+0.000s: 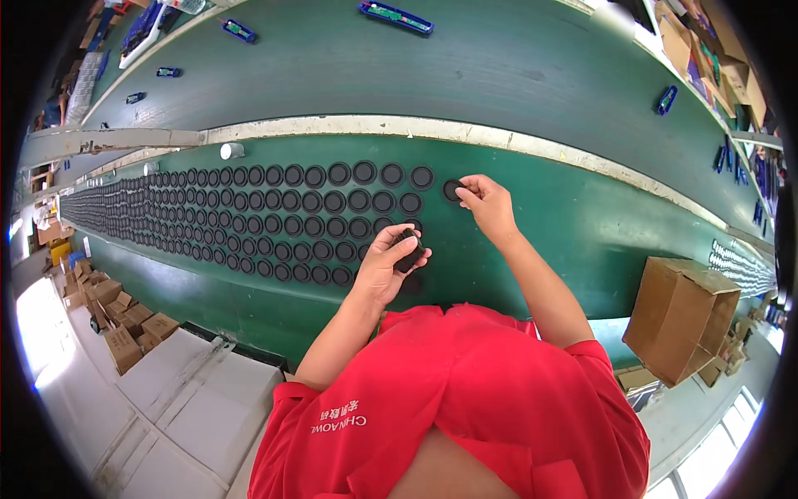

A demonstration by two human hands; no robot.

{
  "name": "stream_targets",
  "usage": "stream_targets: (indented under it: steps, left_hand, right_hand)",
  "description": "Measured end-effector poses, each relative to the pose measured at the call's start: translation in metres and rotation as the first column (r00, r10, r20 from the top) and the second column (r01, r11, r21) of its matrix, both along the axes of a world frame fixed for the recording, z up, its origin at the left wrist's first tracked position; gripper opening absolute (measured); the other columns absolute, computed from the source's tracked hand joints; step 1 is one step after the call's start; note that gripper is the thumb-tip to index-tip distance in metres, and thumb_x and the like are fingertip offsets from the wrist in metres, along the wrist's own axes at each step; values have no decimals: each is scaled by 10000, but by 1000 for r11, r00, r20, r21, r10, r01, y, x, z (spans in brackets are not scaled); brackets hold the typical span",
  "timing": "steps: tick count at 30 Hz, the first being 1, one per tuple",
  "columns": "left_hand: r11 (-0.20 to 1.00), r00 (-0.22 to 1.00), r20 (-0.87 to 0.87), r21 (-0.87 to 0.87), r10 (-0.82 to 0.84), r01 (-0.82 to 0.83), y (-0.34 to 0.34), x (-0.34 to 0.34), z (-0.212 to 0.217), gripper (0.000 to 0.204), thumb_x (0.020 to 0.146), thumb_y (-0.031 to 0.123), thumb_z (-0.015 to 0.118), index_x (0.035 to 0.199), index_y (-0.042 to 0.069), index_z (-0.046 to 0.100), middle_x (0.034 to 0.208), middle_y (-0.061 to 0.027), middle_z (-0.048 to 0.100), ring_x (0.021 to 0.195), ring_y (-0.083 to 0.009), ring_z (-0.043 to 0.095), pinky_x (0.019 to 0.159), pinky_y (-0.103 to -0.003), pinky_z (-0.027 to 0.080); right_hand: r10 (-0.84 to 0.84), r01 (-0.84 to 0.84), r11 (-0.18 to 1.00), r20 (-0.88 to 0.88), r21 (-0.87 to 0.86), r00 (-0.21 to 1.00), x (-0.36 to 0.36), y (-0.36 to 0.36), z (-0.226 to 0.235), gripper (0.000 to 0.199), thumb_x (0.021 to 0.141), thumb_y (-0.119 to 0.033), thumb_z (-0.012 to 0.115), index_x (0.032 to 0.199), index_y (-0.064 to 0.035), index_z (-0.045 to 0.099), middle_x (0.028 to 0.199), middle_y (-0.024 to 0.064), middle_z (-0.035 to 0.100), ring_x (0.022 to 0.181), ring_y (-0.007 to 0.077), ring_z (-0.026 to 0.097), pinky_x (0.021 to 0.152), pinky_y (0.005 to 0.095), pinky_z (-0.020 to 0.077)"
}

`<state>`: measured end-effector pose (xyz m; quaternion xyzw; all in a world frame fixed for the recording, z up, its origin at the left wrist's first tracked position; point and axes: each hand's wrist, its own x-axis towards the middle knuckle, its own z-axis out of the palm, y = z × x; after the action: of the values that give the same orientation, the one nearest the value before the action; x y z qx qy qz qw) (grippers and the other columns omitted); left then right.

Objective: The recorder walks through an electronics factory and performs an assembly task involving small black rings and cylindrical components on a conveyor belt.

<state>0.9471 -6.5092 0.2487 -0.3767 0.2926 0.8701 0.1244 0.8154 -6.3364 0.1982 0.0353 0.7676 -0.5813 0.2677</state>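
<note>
Black round caps (312, 202) lie in several long rows on the green bench (532, 274), running off to the far left. My left hand (385, 264) is closed around a small stack of these black caps (407, 251), held above the right end of the near rows and hiding some caps below. Farther right, my right hand (489, 204) pinches a single black cap (453, 190) by its edge, just right of the upper rows. Whether that cap touches the bench I cannot tell.
A pale rail (366, 125) borders the bench's far side. Beyond it, a dark green belt (499, 66) carries blue housings with green boards (396, 17). A small white cylinder (232, 150) stands by the rail. An open cardboard box (682, 316) is at right; more cartons (125, 320) sit lower left.
</note>
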Motion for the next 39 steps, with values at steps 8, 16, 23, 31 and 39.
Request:
stream_targets:
  steps: [8,16,23,31,39]
  left_hand:
    - [1000,999,53,-17,-2,3,9,13,0,311,840,144,671,1110,40,558,939,-71,597,809,-244,640,673,-312,550]
    - [994,996,24,-69,-86,87,10,-5,2,327,844,153,669,1130,39,557,917,-59,598,788,-201,632,663,-296,530]
    - [975,979,26,-88,-201,202,27,-15,16,357,843,127,636,1171,38,526,893,-73,636,726,-156,602,686,-289,515]
    - [996,996,69,-71,-57,62,40,-7,5,317,863,141,645,1142,52,523,915,-56,596,775,-180,638,662,-279,531]
    - [995,996,17,-50,-85,86,27,-7,1,267,893,154,593,1132,68,512,955,-49,587,784,-195,620,633,-300,507]
  right_hand:
    - [96,-85,983,-59,165,994,3,-7,0,219,820,-128,660,982,16,626,819,93,660,673,139,624,635,281,505]
    - [364,-337,914,88,-227,927,39,3,43,289,742,-186,765,929,-35,605,748,8,575,634,73,517,550,234,434]
    - [343,-204,876,266,-438,901,42,21,46,123,821,-87,665,888,-9,595,735,14,600,623,79,550,547,226,456]
    - [-5,25,978,96,-209,995,43,47,31,84,865,-56,594,875,23,620,728,42,622,606,86,588,561,215,486]
    - [-65,74,992,-93,99,994,10,57,-1,126,854,-94,612,886,25,634,675,52,609,551,89,558,506,231,442]
